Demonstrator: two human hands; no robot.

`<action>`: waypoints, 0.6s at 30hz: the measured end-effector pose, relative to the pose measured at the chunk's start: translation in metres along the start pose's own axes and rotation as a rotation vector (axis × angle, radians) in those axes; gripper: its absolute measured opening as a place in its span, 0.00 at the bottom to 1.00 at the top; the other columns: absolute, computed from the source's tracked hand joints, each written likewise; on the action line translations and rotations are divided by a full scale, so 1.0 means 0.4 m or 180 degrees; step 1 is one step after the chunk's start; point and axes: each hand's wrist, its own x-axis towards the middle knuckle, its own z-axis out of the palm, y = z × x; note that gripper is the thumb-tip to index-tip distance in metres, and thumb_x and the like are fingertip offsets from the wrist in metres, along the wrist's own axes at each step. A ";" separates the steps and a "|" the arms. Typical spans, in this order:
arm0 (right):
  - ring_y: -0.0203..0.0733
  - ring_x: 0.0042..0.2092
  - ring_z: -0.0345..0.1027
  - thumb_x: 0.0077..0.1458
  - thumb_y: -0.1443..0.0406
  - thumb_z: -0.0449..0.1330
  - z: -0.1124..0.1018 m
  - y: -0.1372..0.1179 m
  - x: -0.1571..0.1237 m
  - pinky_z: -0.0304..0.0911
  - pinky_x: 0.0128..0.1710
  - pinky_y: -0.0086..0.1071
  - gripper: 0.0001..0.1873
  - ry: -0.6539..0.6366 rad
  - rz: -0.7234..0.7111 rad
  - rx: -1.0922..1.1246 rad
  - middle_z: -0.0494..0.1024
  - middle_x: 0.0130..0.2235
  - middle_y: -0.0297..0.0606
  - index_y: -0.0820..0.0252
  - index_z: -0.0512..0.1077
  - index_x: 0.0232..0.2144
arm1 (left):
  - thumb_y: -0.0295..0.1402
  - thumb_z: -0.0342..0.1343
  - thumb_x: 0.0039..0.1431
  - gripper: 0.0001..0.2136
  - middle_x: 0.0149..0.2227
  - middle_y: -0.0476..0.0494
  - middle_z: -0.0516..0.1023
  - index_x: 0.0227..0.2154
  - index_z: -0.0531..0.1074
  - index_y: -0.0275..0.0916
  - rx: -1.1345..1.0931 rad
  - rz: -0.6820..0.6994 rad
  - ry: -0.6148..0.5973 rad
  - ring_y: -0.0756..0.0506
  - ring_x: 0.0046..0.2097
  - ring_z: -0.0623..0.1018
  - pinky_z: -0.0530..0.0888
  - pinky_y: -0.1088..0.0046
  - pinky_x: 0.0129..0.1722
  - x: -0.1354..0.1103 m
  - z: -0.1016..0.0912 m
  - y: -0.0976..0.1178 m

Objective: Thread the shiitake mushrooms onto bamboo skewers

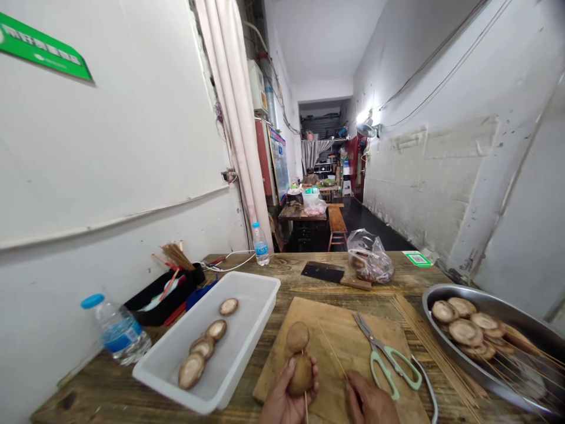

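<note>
My left hand (282, 399) is closed around a brown mushroom cap (301, 380), over the near part of the wooden cutting board (304, 307). A thin skewer pokes out below this cap, and a short piece shows between it and a second mushroom cap (298, 337) just beyond. To the right, my right hand (369, 403) pinches another bamboo skewer (334, 349), which points forward and left across the board. Scissors with pale green handles (388, 356) lie beside my right hand, blades pointing away.
At left, a white plastic tray (247, 347) holds several mushroom caps; a water bottle (121, 333) stands beside it. Loose skewers (435, 341) lie near a metal basin (435, 288) of skewered mushrooms. A cleaver (324, 271) and plastic bag (371, 259) sit beyond the board. A person (310, 176) sits far back.
</note>
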 end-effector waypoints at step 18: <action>0.38 0.36 0.76 0.58 0.70 0.49 -0.149 -0.231 -0.144 0.70 0.34 0.25 0.16 -0.0147 -0.0502 0.0511 0.80 0.39 0.45 0.67 0.67 0.47 | 0.25 0.58 0.50 0.11 0.41 0.41 0.74 0.38 0.68 0.37 0.0020 0.0605 -0.0308 0.46 0.42 0.75 0.72 0.70 0.40 -0.040 0.057 0.000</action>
